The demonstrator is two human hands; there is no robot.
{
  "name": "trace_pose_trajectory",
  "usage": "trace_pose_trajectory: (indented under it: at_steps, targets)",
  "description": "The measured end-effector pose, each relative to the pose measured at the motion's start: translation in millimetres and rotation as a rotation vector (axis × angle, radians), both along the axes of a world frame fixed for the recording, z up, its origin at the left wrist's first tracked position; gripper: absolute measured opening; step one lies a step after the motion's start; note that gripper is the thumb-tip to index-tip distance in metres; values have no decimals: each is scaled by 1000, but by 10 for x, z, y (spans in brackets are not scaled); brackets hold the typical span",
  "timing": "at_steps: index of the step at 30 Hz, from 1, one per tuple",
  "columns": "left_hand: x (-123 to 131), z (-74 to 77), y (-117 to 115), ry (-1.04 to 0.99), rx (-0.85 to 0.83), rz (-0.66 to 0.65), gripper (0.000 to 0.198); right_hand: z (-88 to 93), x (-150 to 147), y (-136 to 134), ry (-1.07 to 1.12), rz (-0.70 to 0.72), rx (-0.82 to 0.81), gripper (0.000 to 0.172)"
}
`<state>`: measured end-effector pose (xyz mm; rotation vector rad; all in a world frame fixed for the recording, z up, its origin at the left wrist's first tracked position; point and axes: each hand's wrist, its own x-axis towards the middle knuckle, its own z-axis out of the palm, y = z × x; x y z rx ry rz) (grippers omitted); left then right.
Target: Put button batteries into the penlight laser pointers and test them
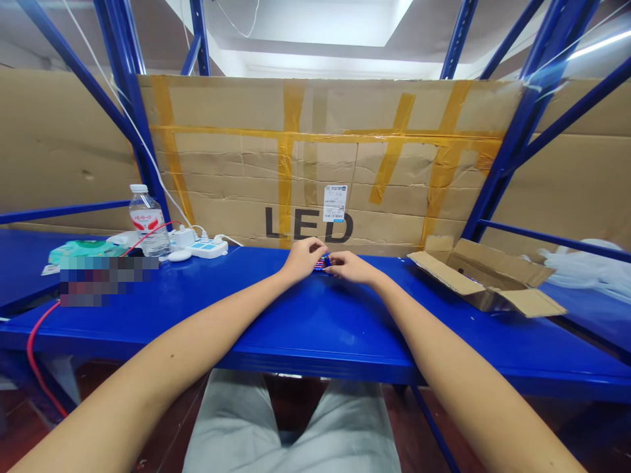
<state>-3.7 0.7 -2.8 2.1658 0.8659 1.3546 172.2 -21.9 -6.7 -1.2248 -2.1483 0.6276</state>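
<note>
A small blue-and-red object [322, 264] lies low over the blue tabletop, between my two hands near the table's back edge. Its kind is too small to make out. My left hand [304, 257] is at its left side, fingers curled and closed at its upper edge. From the right, my right hand [352, 268] pinches its right end between thumb and fingers. The fingers hide part of the object.
An open cardboard box [486, 276] stands on the right. To the left are a water bottle [148, 223], a white power strip [204, 246], a green packet [83, 249] and a red cable [37, 361]. A large cardboard panel [236, 177] rises behind the table [320, 328], between blue posts.
</note>
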Motion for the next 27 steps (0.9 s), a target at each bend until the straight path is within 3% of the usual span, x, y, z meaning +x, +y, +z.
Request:
trace_pose_trajectory:
  at_steps: [5, 11, 15, 18, 22, 27]
  targets:
    - [3, 32, 50, -69, -124, -59, 13, 11, -20, -14, 51, -27, 34, 18]
    - [-50, 56, 104, -48, -132, -23, 13, 31, -20, -23, 115, -43, 56, 13]
    - [-63, 63, 104, 2, -178, -76, 10, 2, 1, 7, 62, -42, 35, 12]
    - [-66, 63, 97, 31, -218, -100, 6, -3, -5, 8, -33, -77, 180, 14]
    - [-83, 60, 107, 37, -283, -153, 3, -5, -33, -12, -3, -133, 367, 22]
    - [-130, 65, 101, 41, -314, -220, 6, -30, -60, -42, -61, -133, 554, 17]
